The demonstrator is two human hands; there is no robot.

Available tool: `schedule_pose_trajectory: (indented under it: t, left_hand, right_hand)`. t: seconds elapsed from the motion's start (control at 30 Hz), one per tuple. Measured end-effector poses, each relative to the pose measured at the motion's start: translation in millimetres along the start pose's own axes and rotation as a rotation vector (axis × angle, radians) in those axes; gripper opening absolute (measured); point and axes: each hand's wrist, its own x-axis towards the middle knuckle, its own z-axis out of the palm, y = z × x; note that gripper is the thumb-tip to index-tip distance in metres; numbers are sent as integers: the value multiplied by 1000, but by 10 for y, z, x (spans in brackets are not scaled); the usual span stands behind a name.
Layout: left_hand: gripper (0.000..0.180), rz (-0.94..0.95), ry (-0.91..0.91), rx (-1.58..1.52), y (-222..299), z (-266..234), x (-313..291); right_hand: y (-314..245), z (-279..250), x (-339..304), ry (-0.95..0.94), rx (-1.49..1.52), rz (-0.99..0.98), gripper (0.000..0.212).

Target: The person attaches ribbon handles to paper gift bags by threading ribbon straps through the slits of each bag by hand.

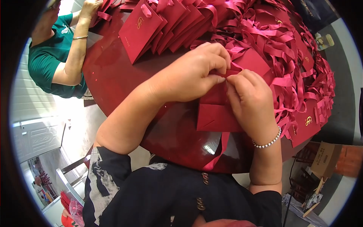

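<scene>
A red paper gift bag (217,116) lies on the table in front of me, its folded base toward my body. Over its upper part, my left hand (202,72) and my right hand (252,96) meet, fingertips almost touching. Both are closed in a pinch. What sits between the fingers is small and mostly covered, so I cannot tell if it is ribbon or the bag's edge. Just beyond my fingers is another red paper panel (252,64). From under the bag a red ribbon (223,147) trails to the table's near edge.
Overlapping red bags with gold print (141,28) stand at the far side of the glossy dark red table (113,73). A big heap of ribbon-handled bags (280,49) covers the right. Far left, a person in a green shirt (56,64) handles red bags. A cardboard box (323,159) is at right.
</scene>
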Motion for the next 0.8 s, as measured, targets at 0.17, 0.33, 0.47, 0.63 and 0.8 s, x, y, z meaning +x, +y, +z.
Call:
schedule_pose_trajectory:
  t: [0.17,0.33,0.47,0.63,0.8]
  left_hand:
    - [8,-23,-6,-50,-12,-9,26]
    - [8,-102,-6,-148,-69,-151,18]
    - [8,-190,-75,-238,-52,-168,42]
    - [11,-344,-106,-328,-45,-175,52]
    - [10,-226,-137,-227,-60,-186,41]
  right_hand:
    - [2,72,-15,10,-59,27,14]
    - [140,-48,26,100,324,197,6]
    - [161,-109,15,68,349,220,5]
    - [184,-122,34,76,433,236,6]
    - [200,-49,1,28,408,205,9]
